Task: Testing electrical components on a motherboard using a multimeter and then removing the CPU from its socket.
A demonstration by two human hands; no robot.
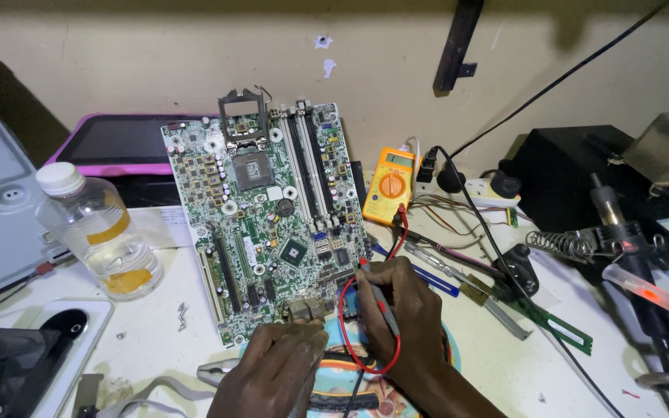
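Motherboard, right hand pinching red probe; left hand bracing edge

clear plastic bottle at left, pink-edged tablet behind, soldering iron stand at right

Both the left hand and the right hand are bare, with no gloves and no rings or watch that can be made out. The forearms entering from the bottom edge look uncovered too, though dim light leaves any sleeve farther up uncertain.
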